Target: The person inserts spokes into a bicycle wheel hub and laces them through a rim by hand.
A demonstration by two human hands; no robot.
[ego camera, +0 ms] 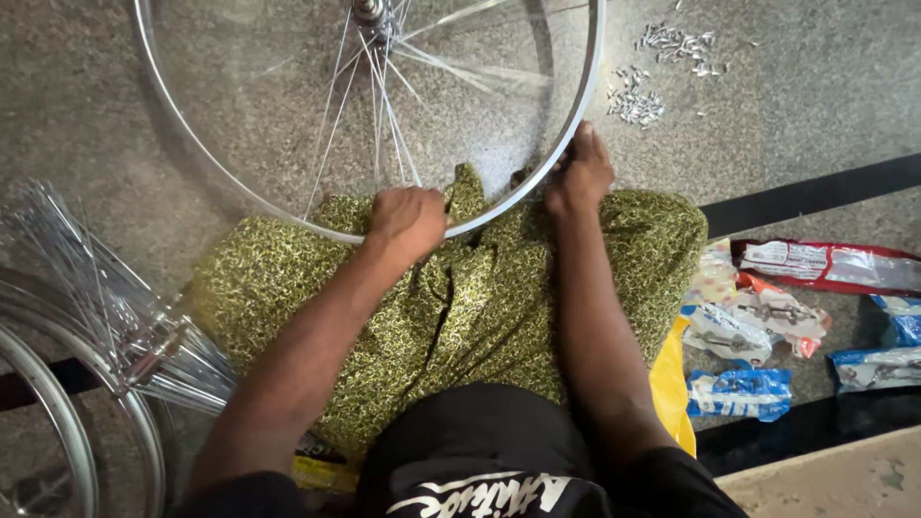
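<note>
A silver bicycle wheel rim [192, 144] with thin spokes [379, 105] and a hub [369, 11] lies across my lap, over a green patterned cloth [460, 307]. My left hand [408, 223] grips the near edge of the rim, fingers curled over it. My right hand [578, 175] holds the rim's right side where it meets my knee. Only a few spokes run from the hub to the rim.
Small metal spoke nipples [638, 101] lie scattered on the stone floor at the upper right. Plastic packets of parts [758, 326] lie to the right. Another rim [58, 412] and a bundle of loose spokes [106, 307] sit at the left.
</note>
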